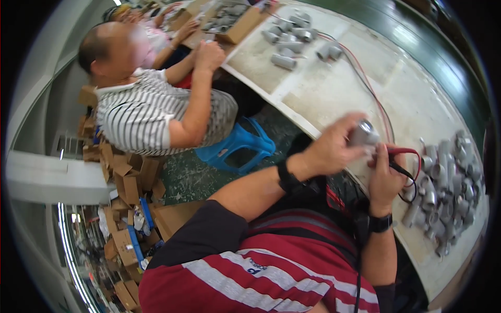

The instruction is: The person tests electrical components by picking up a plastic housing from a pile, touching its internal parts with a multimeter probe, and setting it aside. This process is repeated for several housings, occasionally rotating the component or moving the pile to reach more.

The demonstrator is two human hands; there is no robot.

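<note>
My left hand point(334, 145) holds a grey cylindrical part point(364, 134) with a shiny round end over the table's near edge. The part and the fingertips are slightly blurred. Close beside it, my right hand point(387, 182) grips a pair of test probes, one red and one black point(401, 168), with leads looping off to the right. The probe tips point toward the grey part; whether they touch it I cannot tell. A large heap of similar grey parts point(446, 185) lies to the right of my right hand.
The white table point(360, 78) bears more grey parts point(287, 39) at its far left, and red and black cables point(368, 83) cross it. At left, a person in a striped shirt point(151, 109) works near a blue stool point(237, 148). Cardboard boxes point(128, 182) crowd the floor.
</note>
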